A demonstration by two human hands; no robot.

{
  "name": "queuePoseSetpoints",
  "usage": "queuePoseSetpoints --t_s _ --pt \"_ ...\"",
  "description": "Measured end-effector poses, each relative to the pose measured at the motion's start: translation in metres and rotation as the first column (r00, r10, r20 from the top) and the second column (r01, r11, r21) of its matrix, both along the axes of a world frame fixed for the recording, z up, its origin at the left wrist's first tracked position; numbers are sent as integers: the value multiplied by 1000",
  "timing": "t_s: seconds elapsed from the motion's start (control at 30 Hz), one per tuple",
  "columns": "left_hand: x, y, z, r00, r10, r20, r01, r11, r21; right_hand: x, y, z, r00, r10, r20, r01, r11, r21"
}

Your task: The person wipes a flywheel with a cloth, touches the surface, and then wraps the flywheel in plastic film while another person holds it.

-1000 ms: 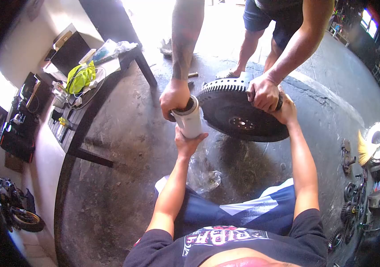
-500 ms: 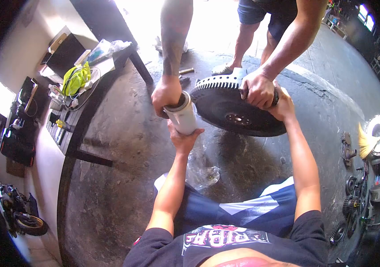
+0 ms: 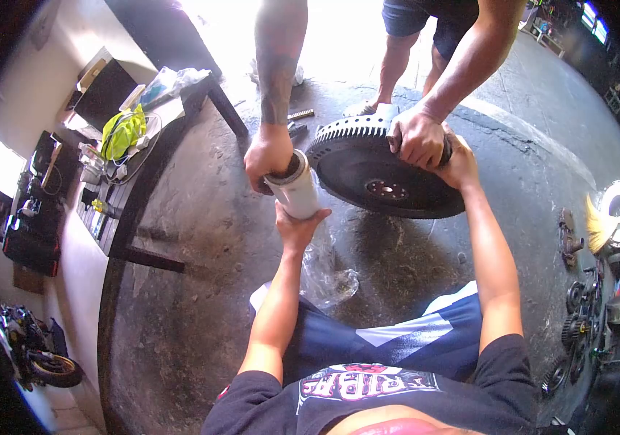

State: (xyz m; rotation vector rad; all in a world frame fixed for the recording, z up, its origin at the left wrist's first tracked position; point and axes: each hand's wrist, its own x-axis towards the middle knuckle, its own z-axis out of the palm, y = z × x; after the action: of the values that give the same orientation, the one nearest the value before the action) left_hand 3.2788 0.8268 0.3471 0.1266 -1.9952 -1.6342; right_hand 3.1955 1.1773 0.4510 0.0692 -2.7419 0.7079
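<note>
My left hand (image 3: pixel 298 226) is closed around the lower end of a pale cylinder (image 3: pixel 297 194) with a ringed rim. Another person's hand (image 3: pixel 269 156) grips its upper end. On the right, a dark toothed flywheel (image 3: pixel 357 177), with bolt holes at its centre, is tilted above the floor. My right hand (image 3: pixel 460 165) is closed on its right edge, fingers partly hidden. The other person's second hand (image 3: pixel 419 136) holds the flywheel right beside mine. Clear plastic wrap (image 3: pixel 332 279) hangs below the cylinder, near my knees.
A bench (image 3: pixel 172 109) with a yellow-green bag (image 3: pixel 123 134) and cables stands at left. Gears and metal parts (image 3: pixel 575 326) lie along the right, near a broom head (image 3: pixel 600 225). A motorcycle (image 3: pixel 42 355) is at far left. The other person stands ahead.
The cylinder and flywheel sit slightly higher and further left in view. Both my hands and the other person's keep the same holds.
</note>
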Motion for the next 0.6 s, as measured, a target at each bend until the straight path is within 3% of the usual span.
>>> queuePoseSetpoints --t_s 0.17,0.5,0.57,0.6 --pt "-4 -2 -9 997 49 57 -45 997 -66 -1 3 -2 1000 5 -25 -5 1000 -6" --pt "-11 -2 -20 998 45 40 -44 999 -29 -7 13 -6 1000 -3 17 3 1000 -2" --pt "-5 -1 -10 984 89 151 -70 989 -127 -3 10 -4 1000 -6 22 6 1000 0" --pt "-3 0 -9 987 110 118 -91 984 -154 0 9 -4 999 -1 34 1 1000 6"
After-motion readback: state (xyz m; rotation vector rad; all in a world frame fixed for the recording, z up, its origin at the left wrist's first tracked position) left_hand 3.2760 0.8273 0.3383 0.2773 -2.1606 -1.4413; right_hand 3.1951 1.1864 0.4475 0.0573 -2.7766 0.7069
